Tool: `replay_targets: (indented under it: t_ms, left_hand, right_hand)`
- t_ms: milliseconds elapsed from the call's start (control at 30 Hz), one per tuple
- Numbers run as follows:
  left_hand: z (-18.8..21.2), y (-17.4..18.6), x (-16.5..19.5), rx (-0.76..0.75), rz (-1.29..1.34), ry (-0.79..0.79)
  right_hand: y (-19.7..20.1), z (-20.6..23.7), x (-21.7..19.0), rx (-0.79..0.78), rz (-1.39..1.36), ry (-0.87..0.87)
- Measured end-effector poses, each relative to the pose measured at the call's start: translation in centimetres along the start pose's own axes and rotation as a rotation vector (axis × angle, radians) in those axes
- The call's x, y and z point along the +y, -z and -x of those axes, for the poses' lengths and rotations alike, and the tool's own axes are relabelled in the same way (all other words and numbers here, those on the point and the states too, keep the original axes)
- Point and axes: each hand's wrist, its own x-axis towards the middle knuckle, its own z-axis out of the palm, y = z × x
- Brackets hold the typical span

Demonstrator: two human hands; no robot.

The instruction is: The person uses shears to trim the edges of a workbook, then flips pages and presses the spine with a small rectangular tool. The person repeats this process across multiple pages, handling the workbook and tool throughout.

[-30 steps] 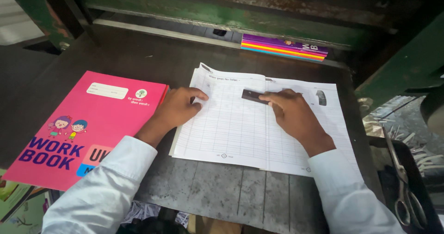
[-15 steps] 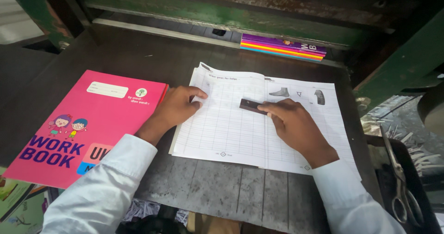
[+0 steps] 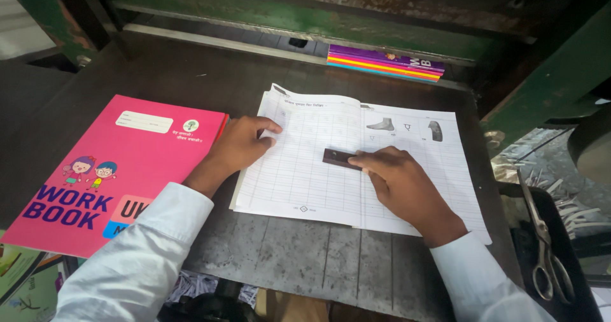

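Dark block (image 3: pixel 342 158) (under right hand (image 3: pixel 401 185)) lies lengthwise across open booklet (image 3: pixel 318 169).

- One open booklet of white ruled pages (image 3: pixel 318 169)
- One small dark rectangular block (image 3: pixel 342 159)
- One closed pink workbook (image 3: pixel 114 169)
- One pair of steel scissors (image 3: pixel 544 245)
- One stack of colourful striped books (image 3: pixel 385 63)
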Motion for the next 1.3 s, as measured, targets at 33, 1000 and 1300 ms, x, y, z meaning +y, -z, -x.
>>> replay_targets:
  t_ms: [33, 1000, 1300]
  left_hand:
    - [0.0, 0.0, 0.0, -0.001, 0.002, -0.003]
    - [0.1, 0.0, -0.1, 0.041, -0.002, -0.094]
    - [0.1, -0.1, -0.2, 0.009, 0.003, -0.043]
  right_hand:
    - [0.0, 0.1, -0.2, -0.005, 0.001, -0.003]
    - [0.0, 4.3, -3.7, -0.060, 0.016, 0.021]
    - [-0.1, 5.8, -4.5, -0.053, 0.018, 0.042]
